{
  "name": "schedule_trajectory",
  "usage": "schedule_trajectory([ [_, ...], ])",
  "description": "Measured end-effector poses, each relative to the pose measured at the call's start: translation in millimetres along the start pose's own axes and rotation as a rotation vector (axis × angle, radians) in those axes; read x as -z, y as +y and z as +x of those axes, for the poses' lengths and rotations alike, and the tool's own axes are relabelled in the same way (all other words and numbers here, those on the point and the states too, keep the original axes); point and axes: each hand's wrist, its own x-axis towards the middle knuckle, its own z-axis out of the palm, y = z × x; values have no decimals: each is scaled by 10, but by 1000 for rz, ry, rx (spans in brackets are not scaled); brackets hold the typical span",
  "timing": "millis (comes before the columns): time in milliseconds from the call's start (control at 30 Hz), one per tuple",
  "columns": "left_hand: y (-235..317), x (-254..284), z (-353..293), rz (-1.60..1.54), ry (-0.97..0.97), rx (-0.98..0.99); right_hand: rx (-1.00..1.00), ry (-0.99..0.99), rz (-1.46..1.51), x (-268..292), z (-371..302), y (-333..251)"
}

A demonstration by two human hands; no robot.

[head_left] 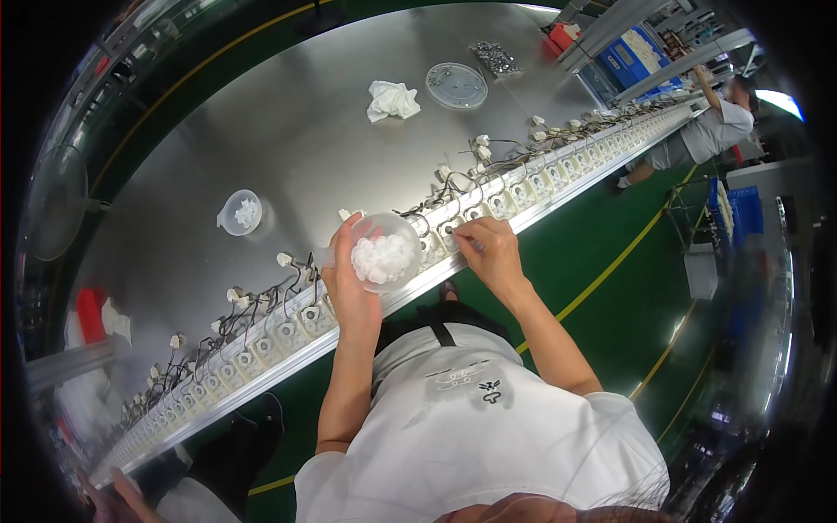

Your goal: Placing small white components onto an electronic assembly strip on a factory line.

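Observation:
My left hand (pixel 350 292) is closed round a translucent plastic cup (pixel 403 228) that holds many small white pieces (pixel 384 260). It hangs over the long row of square white parts with round centres (pixel 314 318), which sit along a metal rail (pixel 523 225). Just right of the cup, my right hand (pixel 493 253) bends over one part of the row, with thumb and fingertips pinched together. Whatever lies between those fingertips is too small to make out. Dark wires with white connectors (pixel 482 148) trail from the parts onto the table.
On the metal table (pixel 323 157) are a second cup of white pieces (pixel 244 213), a crumpled white cloth (pixel 392 101), a round clear lid (pixel 456 85) and a bag of small metal parts (pixel 495 59). Co-workers (pixel 719 126) are at both ends of the rail; blue bins (pixel 641 61) stand far right.

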Motion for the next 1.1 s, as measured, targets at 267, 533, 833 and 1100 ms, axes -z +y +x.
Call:
schedule_trajectory([
  [267,-9,28,1,-10,-10,10,170,126,-41,-58,-63,51],
  [533,-13,58,-3,-13,-14,32,232,108,-90,-42,-80,33],
  [833,-47,92,-40,-3,-52,52,198,-5,-111,-15,24,51],
  [1100,-92,52,-106,16,-93,59,109,-113,-228,-64,160,18],
])
